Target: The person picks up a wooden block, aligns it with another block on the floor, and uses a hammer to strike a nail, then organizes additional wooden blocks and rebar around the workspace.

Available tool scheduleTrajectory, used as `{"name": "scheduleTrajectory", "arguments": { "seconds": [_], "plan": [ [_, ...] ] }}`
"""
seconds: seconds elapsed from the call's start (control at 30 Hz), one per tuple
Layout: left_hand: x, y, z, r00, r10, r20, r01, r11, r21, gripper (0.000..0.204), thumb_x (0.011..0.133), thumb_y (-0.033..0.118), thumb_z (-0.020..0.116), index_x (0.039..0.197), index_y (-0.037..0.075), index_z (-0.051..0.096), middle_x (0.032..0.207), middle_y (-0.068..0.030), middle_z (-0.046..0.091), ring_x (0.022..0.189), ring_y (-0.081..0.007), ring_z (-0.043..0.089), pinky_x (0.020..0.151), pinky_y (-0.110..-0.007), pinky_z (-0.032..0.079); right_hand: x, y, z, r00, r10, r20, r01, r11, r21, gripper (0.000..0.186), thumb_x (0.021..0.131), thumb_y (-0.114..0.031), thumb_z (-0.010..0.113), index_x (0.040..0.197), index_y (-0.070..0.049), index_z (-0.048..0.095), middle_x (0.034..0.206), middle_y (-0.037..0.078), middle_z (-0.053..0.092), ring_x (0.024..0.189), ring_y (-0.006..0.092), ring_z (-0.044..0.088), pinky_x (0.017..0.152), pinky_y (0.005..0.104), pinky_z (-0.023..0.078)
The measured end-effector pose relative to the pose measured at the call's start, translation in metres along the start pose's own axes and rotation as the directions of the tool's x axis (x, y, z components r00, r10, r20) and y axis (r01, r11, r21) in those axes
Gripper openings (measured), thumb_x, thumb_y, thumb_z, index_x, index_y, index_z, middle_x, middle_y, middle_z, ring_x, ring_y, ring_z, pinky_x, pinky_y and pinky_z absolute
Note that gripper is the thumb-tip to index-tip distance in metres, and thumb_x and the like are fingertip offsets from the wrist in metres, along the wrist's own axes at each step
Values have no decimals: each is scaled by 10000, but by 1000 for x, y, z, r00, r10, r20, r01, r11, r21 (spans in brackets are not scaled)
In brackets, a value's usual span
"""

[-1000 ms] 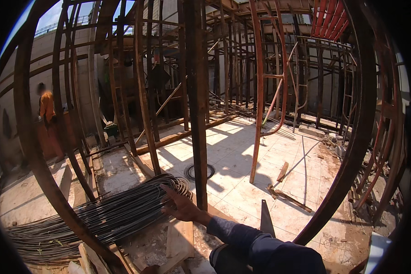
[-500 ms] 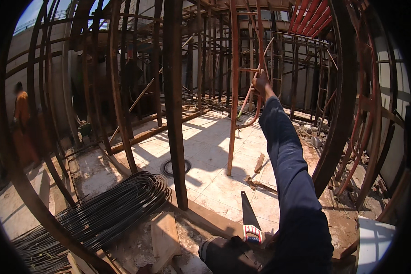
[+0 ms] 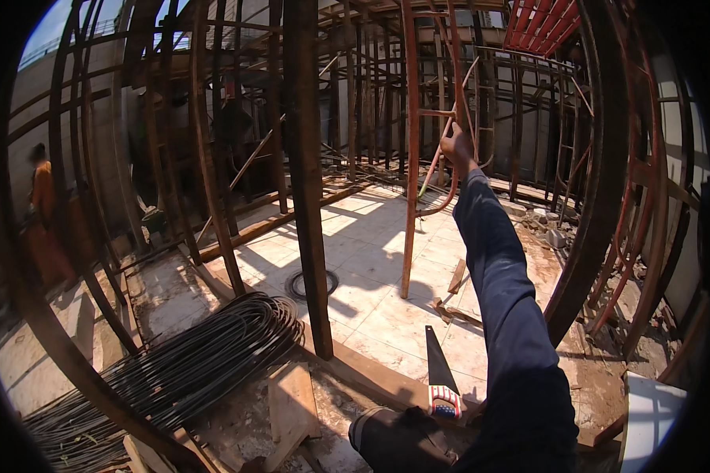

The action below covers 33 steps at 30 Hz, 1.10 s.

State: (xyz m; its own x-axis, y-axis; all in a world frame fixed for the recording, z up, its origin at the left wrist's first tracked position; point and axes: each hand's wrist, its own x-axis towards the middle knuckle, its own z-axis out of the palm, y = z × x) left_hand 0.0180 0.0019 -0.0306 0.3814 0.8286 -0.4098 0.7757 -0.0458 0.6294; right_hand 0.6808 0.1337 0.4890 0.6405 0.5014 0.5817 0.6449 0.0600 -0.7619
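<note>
The right hand point(image 3: 456, 145), on an outstretched arm in a dark blue sleeve, has its grip closed around a thin curved red bar point(image 3: 448, 169) beside a rust-red upright post point(image 3: 409, 158). The left hand is out of view. Below lies open, sunlit tiled floor point(image 3: 371, 236) between dark posts. A handsaw point(image 3: 438, 370) with a striped handle lies near the person's shoe; coiled black rods point(image 3: 166, 370) lie left.

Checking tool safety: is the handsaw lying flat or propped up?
Lying flat: the handsaw rests on the tiled floor, blade pointing away, striped handle nearest the person.
</note>
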Motion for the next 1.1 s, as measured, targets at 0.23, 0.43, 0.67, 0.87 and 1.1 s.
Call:
{"name": "scheduleTrajectory", "arguments": {
  "seconds": [0.23, 0.43, 0.67, 0.87, 1.1],
  "plan": [
    [20, -9, 8, 990, 45, -134, -29, 992, 120, 751, 616, 419, 771, 1206, 11, 551, 1187, -202, 583, 1114, -334, 545, 956, -377, 422, -83, -12, 99, 814, -543, -205, 551, 834, -21, 347, 829, -140, 548, 1165, -55, 567, 824, 154, 662, 694, 237, 654, 637, 349, 505],
    [13, -13, 5, 991, 47, -123, -36, 995, 94, 757, 615, 438, 762, 1202, 8, 550, 1180, -199, 585, 1108, -334, 545, 953, -385, 426, -325, 23, 249, 294, -704, 646, 619, 655, 433, 390, 842, -323, 647, 1143, -83, 585, 768, 146, 647, 705, 304, 644, 659, 372, 506],
    [12, -35, 14, 984, 113, -138, -97, 989, 114, 731, 621, 411, 756, 1202, 16, 554, 1207, -192, 573, 1111, -325, 545, 949, -389, 430, -586, 99, 305, -288, -656, 698, 376, 592, 712, 730, 854, -510, 560, 1414, -121, 301, 1396, 196, 368, 1227, 370, 416, 989, 453, 378],
    [4, -30, 12, 997, 36, -74, -37, 999, -7, 763, 626, 416, 755, 1224, -6, 539, 1242, -204, 549, 1128, -328, 536, 966, -380, 424, -627, 120, 326, -439, -735, 516, 285, 431, 856, 584, 813, -431, 644, 1257, -80, 501, 1152, 200, 576, 1055, 365, 556, 892, 453, 452],
    [-8, -26, 2, 997, 18, -75, -9, 993, 116, 772, 636, 436, 752, 1225, -13, 534, 1236, -208, 551, 1138, -326, 529, 981, -374, 411, -539, 44, 290, 147, -737, 660, 382, 658, 650, 647, 938, -333, 513, 1471, -180, 181, 870, 132, 629, 783, 301, 633, 754, 376, 494]
  ]
}}
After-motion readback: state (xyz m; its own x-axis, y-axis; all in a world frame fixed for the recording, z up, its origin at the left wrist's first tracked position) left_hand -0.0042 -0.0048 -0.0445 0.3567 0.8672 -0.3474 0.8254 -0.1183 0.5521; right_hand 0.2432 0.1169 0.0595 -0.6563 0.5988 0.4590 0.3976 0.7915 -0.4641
